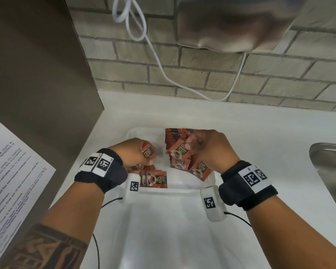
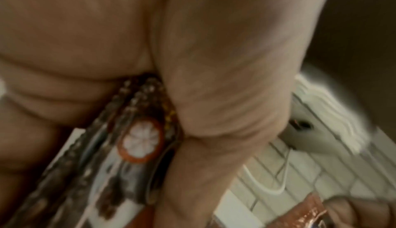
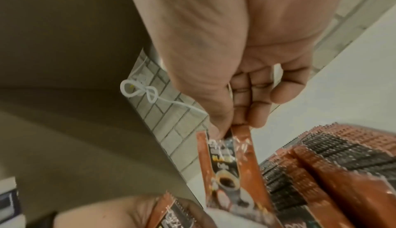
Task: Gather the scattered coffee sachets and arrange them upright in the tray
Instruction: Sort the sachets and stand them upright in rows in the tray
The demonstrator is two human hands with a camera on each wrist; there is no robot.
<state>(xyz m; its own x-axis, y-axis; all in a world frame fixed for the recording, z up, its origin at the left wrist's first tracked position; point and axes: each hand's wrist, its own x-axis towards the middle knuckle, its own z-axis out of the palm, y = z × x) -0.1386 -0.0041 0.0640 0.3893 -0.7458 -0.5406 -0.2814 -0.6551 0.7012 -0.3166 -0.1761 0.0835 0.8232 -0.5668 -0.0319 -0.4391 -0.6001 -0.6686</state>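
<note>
In clear tray (image 1: 184, 186) on white counter (image 1: 260, 133): row of coffee sachets (image 1: 176, 136) stood upright at far R, more leaning in front; one loose sachet (image 1: 156, 180) flat at near L. R hand (image 1: 208, 147) over the row, thumb & fingertips (image 3: 257, 113) pinching top edge of single sachet (image 3: 231, 169), which hung down. L hand (image 1: 133, 152) curled round small bundle of sachets (image 1: 148, 152). Beyond: brick wall (image 1: 202, 70), white cord (image 1: 163, 70); sink (image 1: 330, 171) at R.
</note>
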